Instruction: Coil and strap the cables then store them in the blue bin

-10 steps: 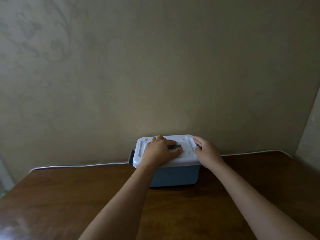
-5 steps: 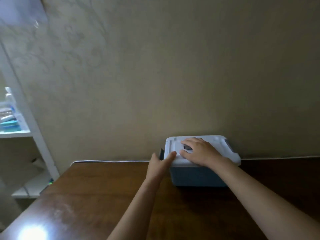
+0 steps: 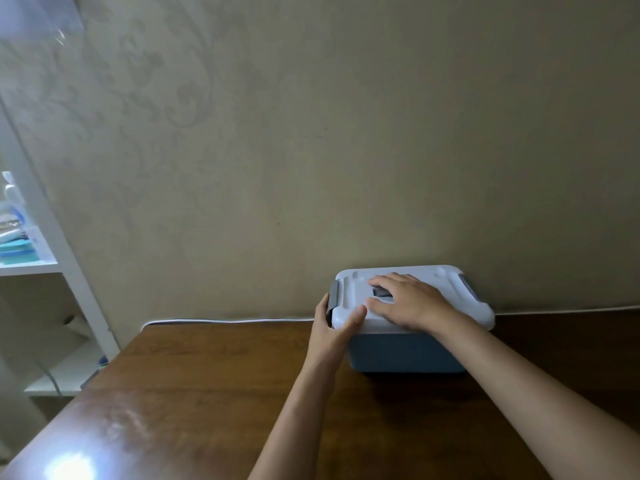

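Hands on the box, both of them, head view only. Blue bin [image 3: 405,353] sits at the back of the bench [image 3: 194,393], just beside the wall, with its white lid [image 3: 349,289] already down on top. Left hand [image 3: 334,327] wraps the near-left corner of that lid, thumb lying over the front edge and fingers curled round the side, right by the grey latch [image 3: 333,295]; that grip is clamped on the lid's corner. My read: it is there to work that clip, either pressing it home or steadying the box against a push.

Right hand [image 3: 407,301] lies flat across the middle of the lid, fingers straight and spread over a dark recess [image 3: 381,292], probably a handle slot. Nothing pinched, just palm weight bearing down, which looks like bracing the lid so the corner seats. A second grey latch [image 3: 467,289] shows on the far right end.

Contents? Cannot say. The lid hides the whole interior, and no coiled cables show anywhere on the wood. If they are stored, they are under that lid, and the job reads as near its close.

A thin white cord [image 3: 228,320] runs along the bench's back edge by the wall. Off to the left, a white shelf unit [image 3: 69,268] holds some teal and pale items, too blurred to name.
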Demonstrator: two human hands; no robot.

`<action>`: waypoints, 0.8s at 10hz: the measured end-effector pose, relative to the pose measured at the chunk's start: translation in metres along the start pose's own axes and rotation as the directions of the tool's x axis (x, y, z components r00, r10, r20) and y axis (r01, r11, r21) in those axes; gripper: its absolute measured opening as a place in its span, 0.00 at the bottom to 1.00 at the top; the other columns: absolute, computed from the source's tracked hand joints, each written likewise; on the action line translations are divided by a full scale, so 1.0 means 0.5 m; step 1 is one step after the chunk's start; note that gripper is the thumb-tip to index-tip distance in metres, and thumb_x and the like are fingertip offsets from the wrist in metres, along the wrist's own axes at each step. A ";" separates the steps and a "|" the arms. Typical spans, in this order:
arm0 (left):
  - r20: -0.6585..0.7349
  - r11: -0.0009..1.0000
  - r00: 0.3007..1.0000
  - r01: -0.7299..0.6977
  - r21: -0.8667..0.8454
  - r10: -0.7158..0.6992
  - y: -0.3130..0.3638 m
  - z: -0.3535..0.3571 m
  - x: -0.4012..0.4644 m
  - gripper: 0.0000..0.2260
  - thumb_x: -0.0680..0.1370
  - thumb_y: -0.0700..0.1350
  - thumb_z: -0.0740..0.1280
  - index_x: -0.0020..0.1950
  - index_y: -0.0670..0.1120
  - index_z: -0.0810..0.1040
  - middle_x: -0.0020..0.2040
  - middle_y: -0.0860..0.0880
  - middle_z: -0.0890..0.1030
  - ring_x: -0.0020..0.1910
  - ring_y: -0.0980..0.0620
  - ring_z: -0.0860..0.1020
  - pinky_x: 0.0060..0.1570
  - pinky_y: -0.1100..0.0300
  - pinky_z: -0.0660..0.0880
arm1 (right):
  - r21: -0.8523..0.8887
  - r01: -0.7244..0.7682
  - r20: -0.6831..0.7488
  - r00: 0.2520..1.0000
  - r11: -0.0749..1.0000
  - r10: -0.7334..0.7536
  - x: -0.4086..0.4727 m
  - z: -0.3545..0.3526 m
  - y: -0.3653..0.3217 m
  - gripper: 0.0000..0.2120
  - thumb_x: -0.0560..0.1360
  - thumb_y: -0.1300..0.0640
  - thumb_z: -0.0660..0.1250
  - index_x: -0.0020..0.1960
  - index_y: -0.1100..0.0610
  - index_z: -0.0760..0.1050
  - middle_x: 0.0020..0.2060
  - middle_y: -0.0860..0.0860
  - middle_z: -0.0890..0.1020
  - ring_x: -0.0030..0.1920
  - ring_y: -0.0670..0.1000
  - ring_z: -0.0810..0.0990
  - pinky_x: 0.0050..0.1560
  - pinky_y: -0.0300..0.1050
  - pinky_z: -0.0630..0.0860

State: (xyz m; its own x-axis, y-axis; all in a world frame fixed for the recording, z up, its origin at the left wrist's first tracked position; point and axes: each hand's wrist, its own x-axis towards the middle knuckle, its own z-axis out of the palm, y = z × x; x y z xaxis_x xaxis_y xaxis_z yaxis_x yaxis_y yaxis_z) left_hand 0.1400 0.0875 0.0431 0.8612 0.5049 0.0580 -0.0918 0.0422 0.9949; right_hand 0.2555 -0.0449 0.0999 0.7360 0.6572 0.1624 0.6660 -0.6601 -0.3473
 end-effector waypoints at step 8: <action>0.011 0.801 0.981 -0.163 0.576 0.192 0.072 0.002 -0.004 0.25 0.80 0.55 0.66 0.76 0.53 0.67 0.74 0.51 0.64 0.70 0.51 0.67 0.66 0.55 0.68 | 0.256 0.027 -0.189 0.982 0.966 0.023 -0.036 -0.016 -0.002 0.23 0.82 0.49 0.64 0.76 0.49 0.68 0.75 0.45 0.69 0.75 0.47 0.65 0.73 0.41 0.62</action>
